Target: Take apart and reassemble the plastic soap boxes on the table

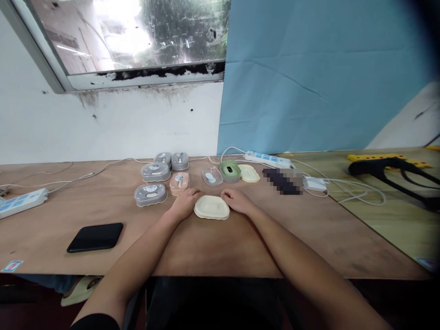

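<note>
"Cream, shallow, rounded tray (211,207) on the brown tabletop (220,252): is it held?"

"It lies between the left hand (185,202) and the right hand (237,200), fingers curled at its far corners. Whether they grip it, I cannot tell."

"What's beyond?"

"A pink oval box with a clear cover (179,184) near the left hand, and a green oval container (231,173) past the right."

The left hand (184,201) and right hand (238,200) are bare. Behind the left hand, the slim left arm (144,250) is uncovered up to 1 plain black sleeve (96,322) with a curved hem. Behind the right hand, the right arm (292,243) shows uncovered to the picture's edge.
</note>
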Motion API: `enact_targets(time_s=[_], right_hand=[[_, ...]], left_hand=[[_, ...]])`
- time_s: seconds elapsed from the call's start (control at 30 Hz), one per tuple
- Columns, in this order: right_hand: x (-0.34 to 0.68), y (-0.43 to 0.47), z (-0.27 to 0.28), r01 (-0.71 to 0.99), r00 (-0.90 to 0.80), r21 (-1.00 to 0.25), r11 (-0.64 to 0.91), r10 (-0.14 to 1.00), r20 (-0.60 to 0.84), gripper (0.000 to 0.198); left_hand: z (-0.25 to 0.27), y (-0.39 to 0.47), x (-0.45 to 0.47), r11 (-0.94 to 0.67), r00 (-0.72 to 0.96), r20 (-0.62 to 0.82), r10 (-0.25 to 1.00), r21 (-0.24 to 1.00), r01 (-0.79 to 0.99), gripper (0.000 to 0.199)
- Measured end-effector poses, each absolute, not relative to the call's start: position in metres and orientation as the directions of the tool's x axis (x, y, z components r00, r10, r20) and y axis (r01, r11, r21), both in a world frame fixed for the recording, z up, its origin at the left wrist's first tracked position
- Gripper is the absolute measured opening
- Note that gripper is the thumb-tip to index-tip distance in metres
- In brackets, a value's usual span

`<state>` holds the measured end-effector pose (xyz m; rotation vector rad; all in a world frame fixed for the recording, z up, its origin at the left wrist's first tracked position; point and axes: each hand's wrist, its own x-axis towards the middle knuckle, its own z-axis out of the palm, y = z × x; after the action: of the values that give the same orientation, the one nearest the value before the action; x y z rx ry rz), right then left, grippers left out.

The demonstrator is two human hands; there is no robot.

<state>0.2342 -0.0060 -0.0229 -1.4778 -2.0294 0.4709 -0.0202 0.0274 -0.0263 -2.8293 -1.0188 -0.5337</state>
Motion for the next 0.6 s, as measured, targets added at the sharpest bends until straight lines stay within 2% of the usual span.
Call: enact_targets(time_s=[0.13, 0.23, 0.4, 0.5, 0.6], right_hand=[[0.247, 0.005, -0.030, 0.779, -0.003, -0.581, 0.236, 0.927, 0.374, 0.023], [0.260, 0.016, -0.034, 0.786, 0.168, -0.598, 0.156, 0.878, 0.449, 0.035], [0.269, 0.030, -0.033, 0.825, 0.187, -0.559, 0.085, 0.892, 0.411, 0.053], [0.270, 0.036, -0.034, 0.851, 0.173, -0.521, 0.063, 0.904, 0.392, 0.042], [0.274, 0.039, -0.039, 0.838, 0.193, -0.540, 0.072, 0.888, 0.418, 0.026]], left_hand=[[-0.026, 0.028, -0.020, -0.769, 0.700, 0.366, 0.614, 0.076, 0.634, 0.040], [-0.025, 0.026, -0.021, -0.781, 0.703, 0.370, 0.607, 0.113, 0.615, 0.038], [-0.022, 0.021, -0.017, -0.810, 0.707, 0.403, 0.581, 0.201, 0.552, 0.033], [-0.022, 0.020, -0.017, -0.814, 0.706, 0.409, 0.579, 0.234, 0.532, 0.032], [-0.021, 0.020, -0.018, -0.809, 0.698, 0.410, 0.587, 0.259, 0.528, 0.032]])
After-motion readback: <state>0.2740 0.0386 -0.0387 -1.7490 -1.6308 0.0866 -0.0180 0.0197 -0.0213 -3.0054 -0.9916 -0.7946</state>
